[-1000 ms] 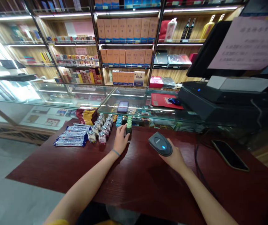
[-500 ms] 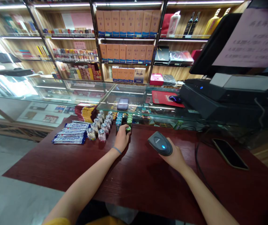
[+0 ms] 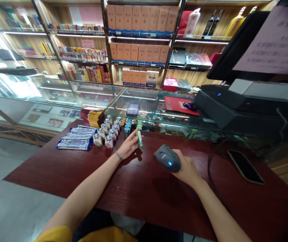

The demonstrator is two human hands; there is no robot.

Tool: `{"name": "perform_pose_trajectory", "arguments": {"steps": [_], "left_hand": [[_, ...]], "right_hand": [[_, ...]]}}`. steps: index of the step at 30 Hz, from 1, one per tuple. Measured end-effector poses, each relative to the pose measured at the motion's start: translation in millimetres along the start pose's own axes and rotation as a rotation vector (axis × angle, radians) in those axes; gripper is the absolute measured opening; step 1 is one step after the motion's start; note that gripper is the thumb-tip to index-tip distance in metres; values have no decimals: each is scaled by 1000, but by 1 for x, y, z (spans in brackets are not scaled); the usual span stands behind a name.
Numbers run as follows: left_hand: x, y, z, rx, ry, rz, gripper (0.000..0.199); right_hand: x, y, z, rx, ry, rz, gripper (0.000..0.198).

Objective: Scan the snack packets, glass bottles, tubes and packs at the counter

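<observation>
My left hand (image 3: 129, 145) is closed, pinching a small green container (image 3: 139, 138) with a pale label between thumb and fingers, tilted just above the counter. Behind it stand a row of similar green containers (image 3: 139, 124) and a row of blue ones (image 3: 128, 127). To their left are several small jars (image 3: 109, 142) with silvery lids. My right hand (image 3: 187, 167) grips a dark grey barcode scanner (image 3: 168, 158) with a lit blue light; its head points left, toward the green container but apart from it. My palm hides the scanner's handle.
Blue-and-white packets (image 3: 75, 138) and a stack of red and yellow packets (image 3: 93, 117) lie on the left of the dark red counter (image 3: 124, 198). A phone (image 3: 246, 167) and a black cable (image 3: 210, 174) are on the right. A glass case (image 3: 146, 114) borders the back.
My left hand has lifted the green container from the front of its row and drawn it nearer, turning it so its side shows. The scanner has shifted slightly left and down.
</observation>
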State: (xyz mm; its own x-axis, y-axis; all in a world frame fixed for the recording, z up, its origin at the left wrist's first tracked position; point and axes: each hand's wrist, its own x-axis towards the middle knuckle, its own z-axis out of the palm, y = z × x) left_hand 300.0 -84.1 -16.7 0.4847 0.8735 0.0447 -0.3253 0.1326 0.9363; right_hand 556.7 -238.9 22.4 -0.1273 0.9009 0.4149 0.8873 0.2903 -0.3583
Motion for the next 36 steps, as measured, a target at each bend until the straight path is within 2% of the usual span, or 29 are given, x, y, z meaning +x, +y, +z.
{"name": "perform_pose_trajectory", "arguments": {"steps": [4, 7, 10, 14, 19, 24, 29, 36], "left_hand": [[0, 0, -3, -46, 3, -53, 50], [2, -2, -5, -84, -9, -52, 47], [5, -5, -6, -76, -6, -53, 47], [9, -8, -7, -107, -9, -91, 36], [6, -7, -6, -311, -62, -84, 40], [1, -1, -2, -337, -76, -87, 42], [0, -1, 2, -287, -28, -73, 43], [5, -6, 18, -82, 25, -94, 44]], "right_hand": [[1, -9, 3, -213, -49, -190, 52], [1, -13, 6, -253, -63, -242, 52], [1, -15, 7, -247, -90, -238, 47], [1, -16, 4, -211, -142, -215, 37], [2, -15, 3, -190, -109, -212, 47], [1, -10, 4, -157, -75, -207, 48], [2, 4, -1, -122, 54, -116, 45], [2, 35, -15, -66, 232, 183, 38]]}}
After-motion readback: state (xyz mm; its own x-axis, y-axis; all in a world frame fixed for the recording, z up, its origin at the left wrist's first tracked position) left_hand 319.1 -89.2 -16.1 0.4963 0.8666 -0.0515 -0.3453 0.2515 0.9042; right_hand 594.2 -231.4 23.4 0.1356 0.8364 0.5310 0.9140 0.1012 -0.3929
